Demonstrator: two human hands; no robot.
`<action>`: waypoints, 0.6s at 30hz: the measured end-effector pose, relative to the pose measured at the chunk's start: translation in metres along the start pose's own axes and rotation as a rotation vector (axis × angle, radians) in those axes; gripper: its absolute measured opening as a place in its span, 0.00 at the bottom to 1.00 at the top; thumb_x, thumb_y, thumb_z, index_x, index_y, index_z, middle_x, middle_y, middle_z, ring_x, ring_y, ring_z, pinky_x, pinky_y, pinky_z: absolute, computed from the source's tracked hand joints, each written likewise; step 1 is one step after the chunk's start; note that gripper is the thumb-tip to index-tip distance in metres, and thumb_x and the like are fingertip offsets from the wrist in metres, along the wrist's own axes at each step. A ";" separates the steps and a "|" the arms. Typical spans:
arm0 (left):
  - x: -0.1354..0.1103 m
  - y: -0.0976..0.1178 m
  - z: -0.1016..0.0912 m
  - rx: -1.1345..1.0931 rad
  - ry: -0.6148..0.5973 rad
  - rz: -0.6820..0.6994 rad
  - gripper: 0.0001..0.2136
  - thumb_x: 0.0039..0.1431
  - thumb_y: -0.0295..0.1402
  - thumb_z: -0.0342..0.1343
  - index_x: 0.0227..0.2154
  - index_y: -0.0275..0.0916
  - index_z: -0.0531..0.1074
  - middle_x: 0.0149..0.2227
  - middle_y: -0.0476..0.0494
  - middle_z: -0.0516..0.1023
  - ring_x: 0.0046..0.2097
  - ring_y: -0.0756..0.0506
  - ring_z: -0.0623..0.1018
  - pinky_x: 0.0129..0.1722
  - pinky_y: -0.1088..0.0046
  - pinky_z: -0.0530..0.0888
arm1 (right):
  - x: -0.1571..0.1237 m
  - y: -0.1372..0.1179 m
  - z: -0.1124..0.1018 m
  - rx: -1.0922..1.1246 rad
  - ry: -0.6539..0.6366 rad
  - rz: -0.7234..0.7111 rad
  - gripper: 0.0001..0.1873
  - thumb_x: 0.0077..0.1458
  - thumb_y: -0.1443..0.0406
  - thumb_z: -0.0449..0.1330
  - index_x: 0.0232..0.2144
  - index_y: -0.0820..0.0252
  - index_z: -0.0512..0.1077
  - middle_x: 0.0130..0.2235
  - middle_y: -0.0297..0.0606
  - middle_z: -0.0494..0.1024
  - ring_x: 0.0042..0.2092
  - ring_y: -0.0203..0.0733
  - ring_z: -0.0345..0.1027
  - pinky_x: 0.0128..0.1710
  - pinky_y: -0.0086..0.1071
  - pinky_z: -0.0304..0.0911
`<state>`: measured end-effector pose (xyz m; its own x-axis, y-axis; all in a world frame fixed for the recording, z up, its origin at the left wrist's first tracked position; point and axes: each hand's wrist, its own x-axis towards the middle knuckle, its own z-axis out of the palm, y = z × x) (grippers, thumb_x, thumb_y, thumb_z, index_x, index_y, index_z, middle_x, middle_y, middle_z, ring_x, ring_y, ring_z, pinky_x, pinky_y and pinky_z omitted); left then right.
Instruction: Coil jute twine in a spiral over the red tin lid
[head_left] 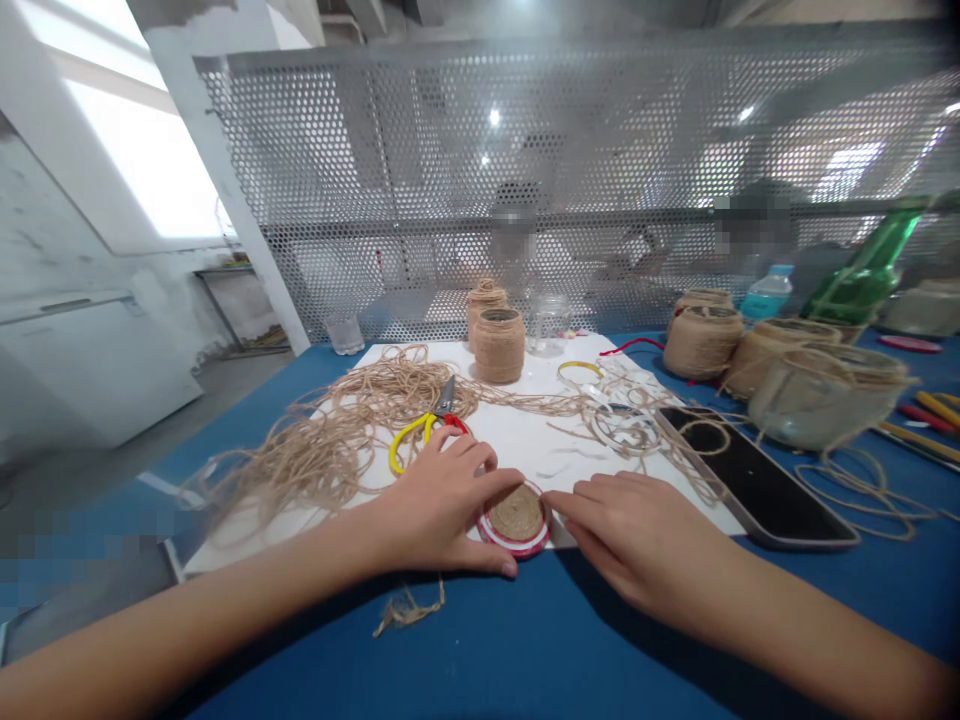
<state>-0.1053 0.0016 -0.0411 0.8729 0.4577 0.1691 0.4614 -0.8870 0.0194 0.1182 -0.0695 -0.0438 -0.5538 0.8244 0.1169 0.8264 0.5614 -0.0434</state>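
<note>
A round jar lid (516, 518) with a red and white rim lies at the front edge of the white paper, with a coil of jute twine (516, 512) filling its middle. My left hand (450, 505) grips it from the left, thumb at the near side and index finger across the far rim. From the right, my right hand (626, 530) presses bent, closed fingers against the rim, the index fingertip touching it. Just beyond my left hand rest scissors (409, 445) with yellow and red handles. Loose jute twine (322, 440) is heaped to the left.
Two twine-wrapped jars (499, 348) stand at the back by a clear glass jar (550, 325). A phone (754, 475) lies right, near more wrapped jars (703, 343), a glass jar (806, 395) and a green bottle (862, 270). A perforated metal screen (420, 180) borders the blue table (510, 640).
</note>
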 end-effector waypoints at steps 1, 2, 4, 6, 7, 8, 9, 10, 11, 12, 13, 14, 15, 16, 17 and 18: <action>0.000 0.000 0.000 0.001 -0.002 0.000 0.32 0.49 0.62 0.48 0.49 0.44 0.67 0.39 0.42 0.69 0.42 0.40 0.68 0.45 0.59 0.58 | 0.000 -0.001 0.000 0.004 -0.002 -0.002 0.14 0.59 0.69 0.48 0.43 0.58 0.70 0.35 0.37 0.75 0.36 0.43 0.68 0.34 0.35 0.55; 0.000 0.000 0.000 0.002 -0.002 0.001 0.32 0.49 0.62 0.48 0.49 0.43 0.67 0.39 0.42 0.69 0.42 0.40 0.68 0.46 0.58 0.58 | 0.000 -0.001 0.000 0.007 -0.002 -0.002 0.14 0.59 0.69 0.47 0.43 0.58 0.70 0.35 0.37 0.75 0.36 0.43 0.68 0.34 0.35 0.55; 0.000 0.000 0.001 0.001 -0.003 0.002 0.33 0.49 0.62 0.48 0.49 0.43 0.66 0.40 0.41 0.69 0.43 0.39 0.68 0.48 0.56 0.57 | 0.001 -0.001 0.000 0.014 -0.005 -0.002 0.14 0.59 0.69 0.47 0.43 0.58 0.70 0.34 0.36 0.75 0.36 0.43 0.68 0.34 0.35 0.55; 0.000 0.000 0.002 -0.009 -0.004 0.011 0.33 0.49 0.61 0.49 0.49 0.42 0.66 0.41 0.41 0.69 0.44 0.39 0.68 0.50 0.55 0.56 | 0.001 -0.002 0.000 0.020 -0.012 0.001 0.14 0.60 0.68 0.47 0.43 0.57 0.70 0.34 0.36 0.75 0.36 0.43 0.67 0.34 0.35 0.55; 0.000 0.000 0.002 -0.019 -0.004 0.018 0.33 0.49 0.61 0.50 0.50 0.42 0.66 0.42 0.40 0.70 0.45 0.39 0.68 0.50 0.55 0.56 | 0.002 -0.002 0.000 0.020 -0.015 0.002 0.14 0.60 0.68 0.46 0.43 0.57 0.69 0.34 0.36 0.75 0.36 0.43 0.67 0.34 0.35 0.55; 0.000 0.000 0.001 -0.032 -0.003 0.023 0.33 0.49 0.61 0.50 0.50 0.41 0.66 0.42 0.40 0.70 0.45 0.39 0.68 0.51 0.55 0.55 | 0.002 -0.001 0.000 0.018 -0.016 0.003 0.14 0.60 0.68 0.46 0.43 0.57 0.69 0.34 0.36 0.75 0.36 0.43 0.67 0.34 0.35 0.55; 0.000 0.000 0.001 -0.044 0.000 0.024 0.33 0.49 0.60 0.51 0.50 0.41 0.65 0.43 0.40 0.69 0.46 0.39 0.68 0.51 0.55 0.55 | 0.002 -0.001 0.000 0.015 -0.015 0.004 0.14 0.61 0.68 0.46 0.43 0.57 0.69 0.34 0.36 0.75 0.36 0.43 0.67 0.35 0.35 0.55; 0.000 0.000 0.000 -0.054 0.005 0.024 0.33 0.49 0.60 0.51 0.51 0.41 0.65 0.43 0.40 0.69 0.46 0.39 0.67 0.52 0.55 0.55 | 0.002 -0.001 0.001 0.012 -0.013 0.004 0.14 0.61 0.68 0.46 0.42 0.57 0.69 0.34 0.36 0.75 0.36 0.42 0.67 0.35 0.35 0.54; -0.001 0.000 -0.002 -0.062 0.010 0.023 0.32 0.50 0.59 0.51 0.51 0.41 0.65 0.44 0.39 0.69 0.46 0.39 0.67 0.52 0.55 0.55 | 0.003 -0.001 0.001 0.009 -0.011 0.005 0.14 0.61 0.67 0.46 0.42 0.57 0.69 0.34 0.36 0.75 0.36 0.42 0.67 0.35 0.36 0.54; -0.001 0.001 -0.003 -0.066 0.014 0.025 0.30 0.53 0.57 0.50 0.51 0.41 0.64 0.45 0.40 0.69 0.47 0.39 0.67 0.52 0.54 0.55 | 0.003 -0.001 0.001 0.006 -0.008 0.006 0.13 0.61 0.67 0.46 0.42 0.57 0.70 0.34 0.36 0.74 0.36 0.42 0.67 0.35 0.36 0.54; -0.001 0.001 -0.004 -0.069 0.013 0.032 0.27 0.55 0.55 0.50 0.51 0.41 0.64 0.45 0.40 0.69 0.47 0.39 0.67 0.52 0.55 0.55 | 0.003 0.000 0.002 0.004 -0.005 0.007 0.13 0.61 0.67 0.46 0.42 0.57 0.70 0.34 0.36 0.74 0.36 0.42 0.67 0.35 0.36 0.54; -0.001 0.002 -0.005 -0.072 0.007 0.044 0.25 0.57 0.52 0.49 0.51 0.42 0.65 0.46 0.40 0.69 0.47 0.40 0.67 0.51 0.55 0.56 | 0.003 0.000 0.002 0.003 -0.001 0.006 0.13 0.61 0.67 0.46 0.42 0.57 0.69 0.34 0.36 0.74 0.36 0.42 0.67 0.35 0.36 0.54; -0.001 0.003 -0.006 -0.075 -0.004 0.060 0.23 0.58 0.50 0.49 0.51 0.42 0.65 0.46 0.41 0.69 0.47 0.40 0.67 0.51 0.56 0.57 | 0.003 0.000 0.002 0.003 0.002 0.005 0.13 0.61 0.67 0.46 0.42 0.57 0.69 0.34 0.36 0.75 0.36 0.42 0.67 0.35 0.35 0.54; 0.000 0.004 -0.007 -0.078 -0.017 0.076 0.22 0.59 0.49 0.49 0.51 0.43 0.64 0.47 0.41 0.69 0.47 0.40 0.67 0.51 0.57 0.57 | 0.003 0.000 0.002 0.005 0.005 0.002 0.13 0.61 0.67 0.46 0.42 0.57 0.69 0.34 0.36 0.75 0.35 0.42 0.67 0.34 0.35 0.54; 0.000 0.005 -0.007 -0.082 -0.028 0.088 0.21 0.60 0.48 0.48 0.52 0.42 0.64 0.47 0.41 0.69 0.47 0.41 0.67 0.51 0.58 0.58 | 0.003 -0.001 0.001 0.006 0.007 -0.002 0.13 0.61 0.67 0.46 0.42 0.58 0.70 0.34 0.36 0.75 0.35 0.42 0.67 0.34 0.35 0.54; 0.000 0.006 -0.007 -0.085 -0.034 0.096 0.21 0.60 0.47 0.48 0.52 0.42 0.64 0.47 0.41 0.69 0.47 0.41 0.67 0.51 0.58 0.58 | 0.003 -0.001 0.001 0.007 0.007 -0.003 0.13 0.61 0.67 0.46 0.42 0.58 0.70 0.34 0.36 0.75 0.35 0.42 0.67 0.34 0.35 0.54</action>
<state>-0.1038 -0.0038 -0.0344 0.9181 0.3707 0.1406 0.3612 -0.9283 0.0889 0.1157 -0.0676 -0.0446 -0.5555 0.8222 0.1239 0.8240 0.5643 -0.0501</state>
